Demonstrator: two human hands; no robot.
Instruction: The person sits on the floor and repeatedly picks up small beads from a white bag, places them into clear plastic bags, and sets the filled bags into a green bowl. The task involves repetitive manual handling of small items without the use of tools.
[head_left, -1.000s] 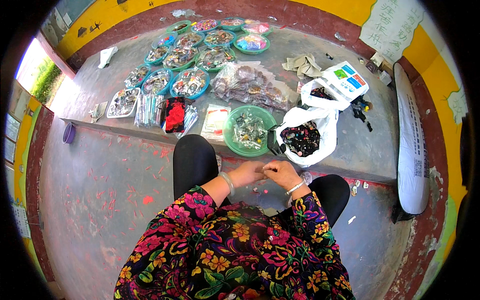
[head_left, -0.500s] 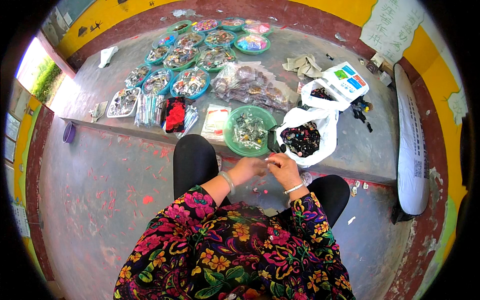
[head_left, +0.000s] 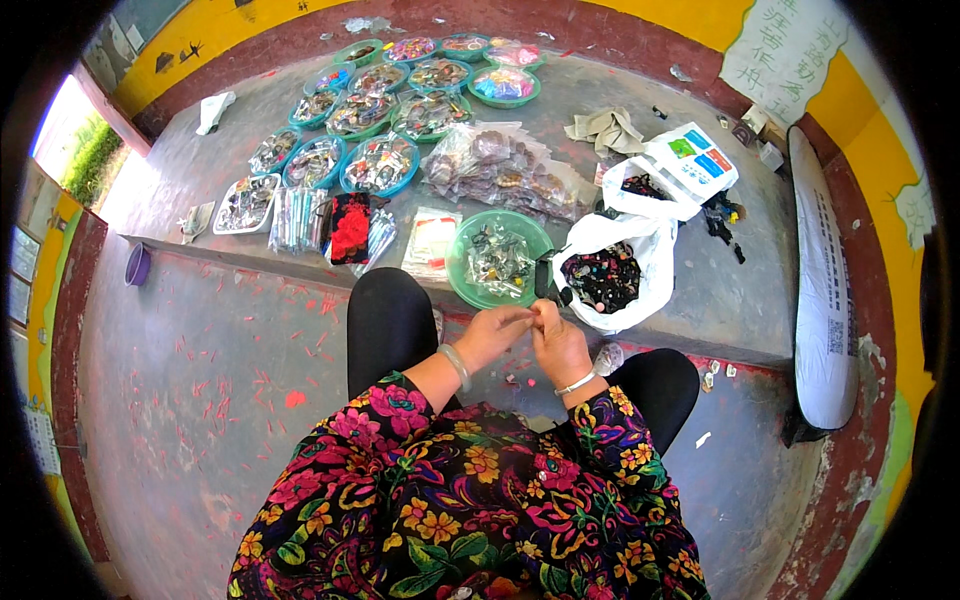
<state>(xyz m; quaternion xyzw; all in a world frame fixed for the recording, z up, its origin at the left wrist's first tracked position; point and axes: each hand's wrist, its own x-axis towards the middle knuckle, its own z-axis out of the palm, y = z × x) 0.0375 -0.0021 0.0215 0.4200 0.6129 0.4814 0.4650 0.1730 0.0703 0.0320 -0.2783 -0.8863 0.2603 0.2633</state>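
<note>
My left hand [head_left: 494, 333] and my right hand [head_left: 560, 346] meet fingertip to fingertip above my lap. Both are closed in a pinch; whatever lies between the fingers is too small to make out. Just beyond them stands a green plastic basin [head_left: 462, 262] holding small clear packets [head_left: 500, 262] with dark bits inside. To its right, an open white plastic bag [head_left: 655, 290] is full of small dark pieces [head_left: 602, 278], some with coloured spots. A black strap-like item [head_left: 544, 275] lies between the basin and the bag, close to my right fingertips.
A raised grey ledge [head_left: 740, 300] carries several filled basins [head_left: 380, 165], a heap of clear packets [head_left: 505, 165], a white tray [head_left: 247, 205], a second white bag [head_left: 650, 205] and a crumpled cloth [head_left: 607, 130]. A long silver-grey board-like object [head_left: 825, 290] leans on the right. A purple bowl [head_left: 138, 265] sits far left.
My right hand has turned and drawn slightly nearer my left, and the fingertips now come together a bit higher. The basins and bags have stayed put.
</note>
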